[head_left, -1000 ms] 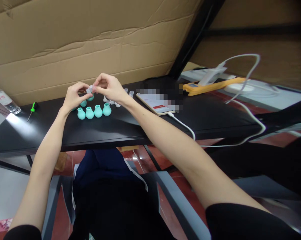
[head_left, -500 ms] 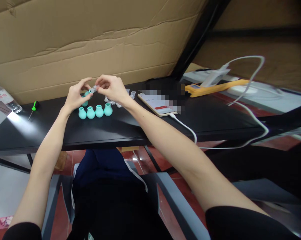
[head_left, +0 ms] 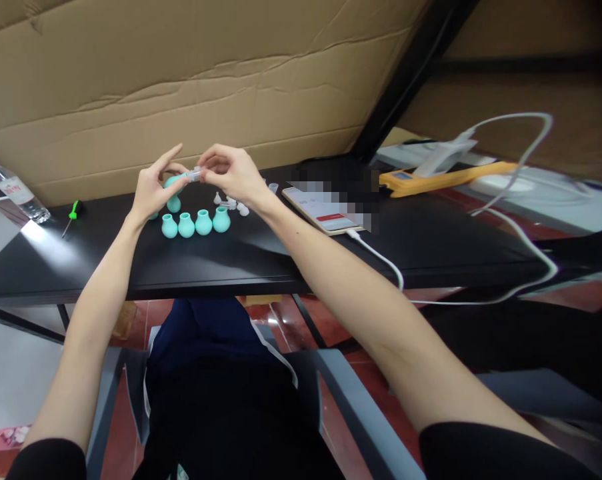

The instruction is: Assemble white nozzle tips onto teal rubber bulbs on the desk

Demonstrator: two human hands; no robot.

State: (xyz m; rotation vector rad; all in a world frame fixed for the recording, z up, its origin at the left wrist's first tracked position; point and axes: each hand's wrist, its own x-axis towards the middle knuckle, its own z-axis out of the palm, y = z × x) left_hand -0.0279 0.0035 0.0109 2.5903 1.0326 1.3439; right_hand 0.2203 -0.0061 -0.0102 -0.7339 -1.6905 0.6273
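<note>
Left hand [head_left: 153,187] grips a teal bulb [head_left: 171,181], index finger lifted; right hand [head_left: 233,177] pinches a clear nozzle [head_left: 195,175], seemingly at the bulb's mouth. Both hover above a row of bulbs [head_left: 195,223] on the black table [head_left: 131,260].

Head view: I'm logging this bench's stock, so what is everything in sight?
teal bulbs: four in a row, at least one behind, table left
clear tips: several, behind the row
screwdriver: one, green handle, table's left end
water bottle: one, clear, far left
phone: one, white cable attached, table centre
power strip: one, orange, far right
cardboard: one, brown, behind table
table: one, black
left hand: grips held bulb, teal
right hand: pinches held tip, clear
</note>
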